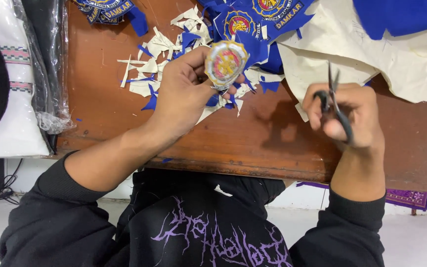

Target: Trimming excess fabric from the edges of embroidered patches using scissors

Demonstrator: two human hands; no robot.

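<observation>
Left hand (181, 91): raised over the wooden table (253, 138), fingers pinching a round embroidered patch (226, 62) by its lower edge; the patch tilts toward the camera, its emblem too blurred to make out.

Right hand (344, 116): curled shut around black scissors (336, 99); blades together, pointing up and away; the handles mostly hidden inside the fingers.

Blue and cream offcuts (166, 59): scattered on the table just behind the left hand.

Uncut blue patches (258, 20): heaped at the far edge, partly cut off by the frame.

Cream backing sheet (371, 54): beyond the right hand, overlapped by blue cloth (401, 15).

Folded goods in clear plastic (11, 79): far left, contents unclear.
</observation>
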